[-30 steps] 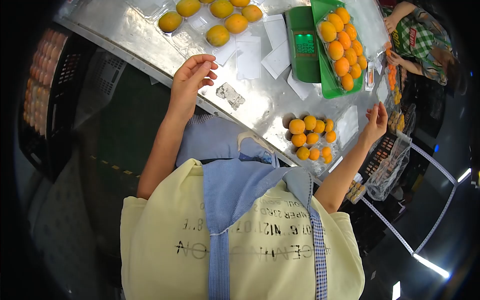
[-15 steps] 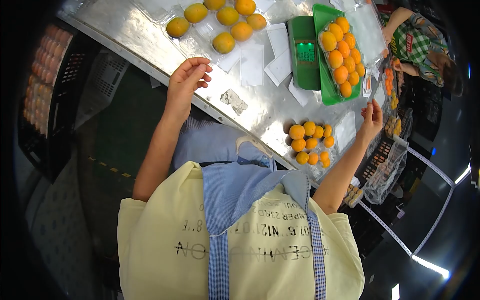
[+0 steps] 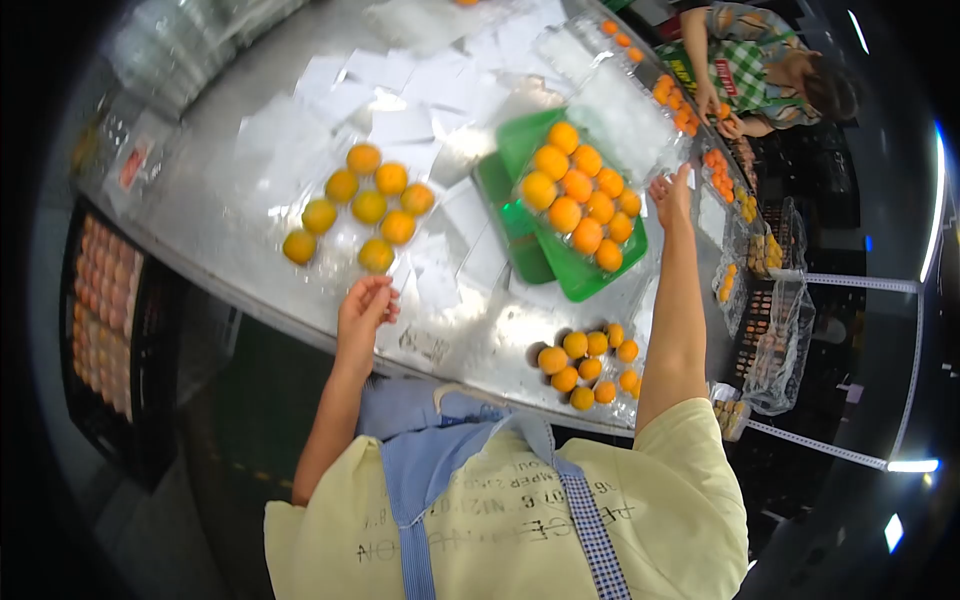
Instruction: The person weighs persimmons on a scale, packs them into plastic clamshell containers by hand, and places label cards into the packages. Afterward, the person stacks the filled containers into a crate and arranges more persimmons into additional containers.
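Observation:
My left hand (image 3: 368,306) hovers at the table's near edge, just below a clear tray of yellow-orange round fruit (image 3: 369,207). Its fingers are loosely bent and nothing shows in them. My right hand (image 3: 673,194) is stretched out beyond the right side of a green tray (image 3: 575,283), beside clear plastic packaging (image 3: 625,118). Its fingers are apart, with no held object visible. On the green tray, a clear pack of orange fruit (image 3: 577,186) lies tilted over a green scale (image 3: 516,230). Another group of orange fruit (image 3: 590,369) sits at the near right.
White paper sheets (image 3: 402,122) are scattered across the metal table (image 3: 250,235). Stacked clear trays (image 3: 180,50) stand at the far left. A black crate of fruit (image 3: 105,310) is below left. Another person (image 3: 750,75) handles fruit at the upper right.
The view has turned and shows more of the table's left and far parts. My right hand has reached forward past the green tray; my left hand is now closer to the left fruit.

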`<state>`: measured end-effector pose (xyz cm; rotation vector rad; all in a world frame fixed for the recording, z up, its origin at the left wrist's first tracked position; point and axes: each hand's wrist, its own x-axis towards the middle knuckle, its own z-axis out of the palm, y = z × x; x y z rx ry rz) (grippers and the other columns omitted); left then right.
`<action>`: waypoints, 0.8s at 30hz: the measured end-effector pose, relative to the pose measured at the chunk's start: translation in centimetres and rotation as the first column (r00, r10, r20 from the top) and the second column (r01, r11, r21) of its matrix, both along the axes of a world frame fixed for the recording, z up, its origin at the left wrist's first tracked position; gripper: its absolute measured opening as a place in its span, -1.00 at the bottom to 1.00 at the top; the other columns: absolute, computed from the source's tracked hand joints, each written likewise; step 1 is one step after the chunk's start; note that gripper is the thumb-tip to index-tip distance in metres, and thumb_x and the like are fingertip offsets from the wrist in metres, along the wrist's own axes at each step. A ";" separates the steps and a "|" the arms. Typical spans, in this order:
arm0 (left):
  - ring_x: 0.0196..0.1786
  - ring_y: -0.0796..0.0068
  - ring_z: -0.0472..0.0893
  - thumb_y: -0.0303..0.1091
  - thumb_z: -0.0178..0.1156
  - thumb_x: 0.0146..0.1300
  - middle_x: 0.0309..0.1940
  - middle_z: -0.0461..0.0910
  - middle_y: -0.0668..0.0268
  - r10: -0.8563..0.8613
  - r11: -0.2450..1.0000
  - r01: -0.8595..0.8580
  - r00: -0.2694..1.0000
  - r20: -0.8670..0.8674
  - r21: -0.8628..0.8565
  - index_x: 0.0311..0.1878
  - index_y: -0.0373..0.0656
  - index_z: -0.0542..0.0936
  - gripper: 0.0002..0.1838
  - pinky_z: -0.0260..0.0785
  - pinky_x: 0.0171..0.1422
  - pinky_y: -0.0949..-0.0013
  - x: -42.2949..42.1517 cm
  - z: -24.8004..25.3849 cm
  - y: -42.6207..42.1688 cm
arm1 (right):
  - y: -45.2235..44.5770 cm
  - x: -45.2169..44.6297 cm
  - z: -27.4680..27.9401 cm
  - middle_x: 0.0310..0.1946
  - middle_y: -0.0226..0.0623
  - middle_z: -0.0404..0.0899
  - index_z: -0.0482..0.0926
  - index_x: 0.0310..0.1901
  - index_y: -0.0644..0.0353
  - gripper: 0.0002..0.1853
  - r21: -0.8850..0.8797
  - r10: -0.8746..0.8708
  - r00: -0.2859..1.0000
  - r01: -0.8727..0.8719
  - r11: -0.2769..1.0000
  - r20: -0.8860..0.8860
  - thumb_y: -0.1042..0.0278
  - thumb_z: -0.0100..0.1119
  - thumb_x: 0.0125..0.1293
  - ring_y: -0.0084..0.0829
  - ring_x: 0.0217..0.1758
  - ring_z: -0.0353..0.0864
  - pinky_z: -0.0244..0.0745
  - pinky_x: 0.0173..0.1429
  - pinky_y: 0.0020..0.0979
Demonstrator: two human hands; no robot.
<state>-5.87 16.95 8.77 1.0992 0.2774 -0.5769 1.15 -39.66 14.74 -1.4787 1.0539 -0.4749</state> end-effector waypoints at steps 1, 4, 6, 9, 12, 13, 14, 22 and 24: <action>-0.29 0.67 0.52 -0.32 0.09 0.39 -0.24 0.56 0.37 -0.003 1.000 0.003 1.000 -0.007 0.001 0.02 -0.16 0.50 -0.79 0.38 -0.20 0.58 0.4 0.1 -0.4 | 0.2 0.8 0.1 0.21 0.01 0.37 0.09 0.38 0.37 -0.01 0.018 -0.048 0.999 0.048 0.999 -0.012 -0.49 -0.23 0.29 -0.18 0.12 0.48 0.36 0.23 -0.21; -0.30 0.68 0.52 -0.31 0.10 0.38 -0.25 0.56 0.39 -0.012 1.000 0.012 0.999 0.030 -0.004 -0.01 -0.16 0.51 -0.80 0.37 -0.22 0.58 1.9 0.5 -1.7 | 0.4 1.5 1.6 0.02 -0.09 0.50 0.30 0.25 0.37 -0.04 0.185 0.050 0.996 -0.063 0.981 0.077 -0.54 -0.34 0.29 -0.28 0.00 0.50 0.37 0.12 -0.24; -0.28 0.66 0.52 -0.27 0.08 0.40 -0.23 0.56 0.37 -0.035 0.999 0.034 0.997 0.075 0.013 0.00 -0.16 0.52 -0.78 0.38 -0.21 0.58 3.5 1.1 -2.7 | -0.2 0.3 2.1 -0.13 -0.19 0.55 0.43 0.10 0.32 -0.10 0.218 0.078 0.979 -0.119 0.969 0.186 -0.53 -0.36 0.30 -0.32 -0.07 0.49 0.36 0.05 -0.28; -0.24 0.63 0.51 -0.21 0.05 0.42 -0.20 0.56 0.35 -0.062 0.998 0.057 0.980 0.188 0.030 0.03 -0.16 0.51 -0.74 0.39 -0.18 0.55 6.6 3.2 -5.4 | 2.8 -3.2 4.0 -0.27 -0.25 0.63 0.60 -0.24 0.33 -0.19 0.136 0.221 0.947 -0.257 0.957 0.233 -0.42 -0.33 0.37 -0.40 -0.21 0.53 0.35 0.04 -0.38; -0.17 0.59 0.52 -0.12 0.04 0.42 -0.11 0.54 0.32 -0.212 0.976 0.193 0.946 0.246 0.098 0.08 -0.18 0.51 -0.65 0.40 -0.11 0.51 10.6 6.2 -9.4 | 7.4 -7.4 3.8 -0.23 -0.25 0.65 0.65 -0.25 0.28 -0.62 -0.243 0.476 0.879 -0.471 0.848 -0.042 0.06 0.08 0.37 -0.44 -0.14 0.61 0.40 0.08 -0.41; -0.15 0.60 0.53 -0.10 0.06 0.41 -0.09 0.54 0.32 -0.261 0.964 0.237 0.929 0.262 0.120 0.09 -0.18 0.50 -0.62 0.40 -0.10 0.50 11.8 7.0 -11.0 | 9.4 -8.2 3.9 -0.12 -0.20 0.64 0.60 -0.04 0.32 -0.61 -0.302 0.424 0.889 -0.457 0.837 -0.172 0.16 0.25 0.25 -0.41 -0.13 0.61 0.45 0.04 -0.41; -0.16 0.55 0.54 -0.07 0.09 0.37 -0.09 0.55 0.28 -0.318 0.943 0.269 0.902 0.291 0.196 0.11 -0.21 0.49 -0.58 0.42 -0.13 0.49 12.6 7.4 -12.8 | 10.0 -9.2 2.5 -0.09 -0.18 0.63 0.52 0.06 0.36 -0.52 -0.509 0.356 0.910 -0.414 0.755 -0.212 0.18 0.30 0.22 -0.42 -0.10 0.60 0.46 0.01 -0.44; -0.31 0.45 0.58 -0.11 0.37 0.11 -0.09 0.53 0.13 -0.693 0.675 0.544 0.699 0.177 0.497 0.20 -0.36 0.39 -0.30 0.48 -0.44 0.46 15.8 7.4 -19.6 | 11.3 -11.7 -0.1 -0.29 -0.24 0.60 0.33 0.21 0.53 -0.25 0.021 0.336 0.931 -0.337 0.941 -0.141 0.08 0.36 0.18 -0.48 -0.28 0.55 0.49 -0.19 -0.46; -0.28 0.49 0.55 -0.13 0.37 0.11 -0.07 0.52 0.14 -0.764 0.598 0.655 0.640 0.081 0.462 0.19 -0.35 0.39 -0.32 0.43 -0.46 0.49 16.3 8.1 -19.8 | 12.0 -11.5 0.8 -0.27 -0.27 0.57 0.36 0.19 0.51 -0.30 0.029 0.318 0.945 -0.316 0.948 -0.080 0.13 0.37 0.17 -0.50 -0.26 0.53 0.48 -0.17 -0.49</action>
